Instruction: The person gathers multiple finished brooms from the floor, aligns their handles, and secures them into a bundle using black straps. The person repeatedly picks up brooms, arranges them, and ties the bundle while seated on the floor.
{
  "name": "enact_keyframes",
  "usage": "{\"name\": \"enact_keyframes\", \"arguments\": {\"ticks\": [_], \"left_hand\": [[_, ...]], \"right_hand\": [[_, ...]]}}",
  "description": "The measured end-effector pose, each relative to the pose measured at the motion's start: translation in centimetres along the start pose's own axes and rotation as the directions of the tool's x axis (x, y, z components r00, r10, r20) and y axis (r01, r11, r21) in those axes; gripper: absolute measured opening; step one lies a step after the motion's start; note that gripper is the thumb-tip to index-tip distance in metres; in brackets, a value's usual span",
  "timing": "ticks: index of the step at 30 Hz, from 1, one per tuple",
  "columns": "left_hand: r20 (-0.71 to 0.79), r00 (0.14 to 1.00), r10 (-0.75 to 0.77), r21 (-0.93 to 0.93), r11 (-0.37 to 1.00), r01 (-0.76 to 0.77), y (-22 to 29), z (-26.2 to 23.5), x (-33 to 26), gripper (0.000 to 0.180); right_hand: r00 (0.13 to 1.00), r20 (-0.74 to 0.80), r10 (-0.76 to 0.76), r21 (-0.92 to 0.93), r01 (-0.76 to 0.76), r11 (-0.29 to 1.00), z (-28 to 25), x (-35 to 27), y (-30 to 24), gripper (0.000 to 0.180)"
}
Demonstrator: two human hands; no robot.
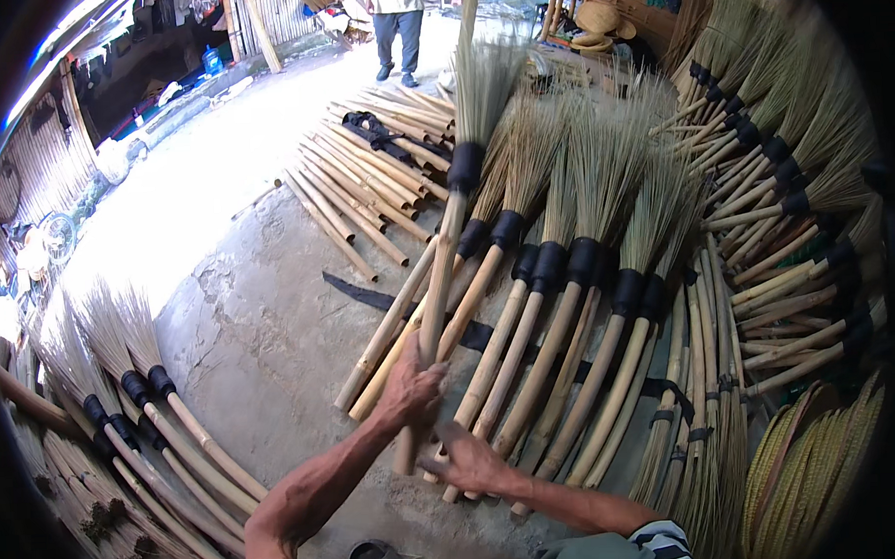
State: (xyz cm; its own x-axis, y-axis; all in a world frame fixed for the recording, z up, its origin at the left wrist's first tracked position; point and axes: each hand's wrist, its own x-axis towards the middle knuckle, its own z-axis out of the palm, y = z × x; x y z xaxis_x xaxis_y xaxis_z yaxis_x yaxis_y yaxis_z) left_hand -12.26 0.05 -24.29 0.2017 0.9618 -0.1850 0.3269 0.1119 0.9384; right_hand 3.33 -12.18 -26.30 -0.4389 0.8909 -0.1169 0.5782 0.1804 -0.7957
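Note:
My left hand [409, 384] is wrapped round the bamboo handle of a grass broom [445, 270]. The broom stands tilted with its bristles up and away from me, and a black band circles their base. Beside the handle's lower end is my right hand [471, 463], fingers apart and slightly blurred; whether it touches the handle I cannot tell. A row of similar brooms [558, 325] lies on the ground just right of the held one, handles toward me. Its nearest handle ends lie close to my right hand.
Loose bamboo poles [355, 179] lie ahead on the concrete floor [243, 346]. More brooms [192, 431] lie at left, and a large stack of brooms [784, 179] rises at right. A coiled yellow woven strip [819, 464] sits at lower right. A person [398, 35] stands at the back.

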Motion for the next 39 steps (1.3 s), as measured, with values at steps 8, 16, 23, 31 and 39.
{"name": "enact_keyframes", "arguments": {"ticks": [8, 16, 23, 31, 39], "left_hand": [[-0.030, 0.998, 0.049, 0.545, 0.838, -0.025, -8.7, -4.2, 4.8, 0.047], [-0.118, 0.989, 0.090, 0.636, 0.772, 0.006, -10.9, -6.0, 5.4, 0.051], [-0.154, 0.971, 0.183, 0.718, 0.696, -0.017, -11.4, -6.4, 6.2, 0.073], [-0.089, 0.915, 0.392, 0.827, 0.541, -0.152, -14.0, -7.2, 4.6, 0.076], [-0.097, 0.935, 0.342, 0.841, 0.531, -0.107, -17.1, -8.5, -1.9, 0.082]], "right_hand": [[0.855, 0.518, -0.038, 0.116, -0.026, 0.993, 2.1, -3.0, 3.0, 0.057], [0.681, 0.730, -0.060, -0.124, 0.218, 0.968, -5.6, 0.1, 1.3, 0.052], [0.764, 0.644, 0.043, -0.471, 0.352, 0.809, -13.1, 9.2, -5.6, 0.037], [0.904, 0.389, -0.177, -0.599, 0.395, 0.697, -7.6, 14.5, -7.4, 0.032], [0.921, 0.373, -0.112, -0.236, 0.210, 0.949, 2.7, 8.8, -4.7, 0.048]]}}
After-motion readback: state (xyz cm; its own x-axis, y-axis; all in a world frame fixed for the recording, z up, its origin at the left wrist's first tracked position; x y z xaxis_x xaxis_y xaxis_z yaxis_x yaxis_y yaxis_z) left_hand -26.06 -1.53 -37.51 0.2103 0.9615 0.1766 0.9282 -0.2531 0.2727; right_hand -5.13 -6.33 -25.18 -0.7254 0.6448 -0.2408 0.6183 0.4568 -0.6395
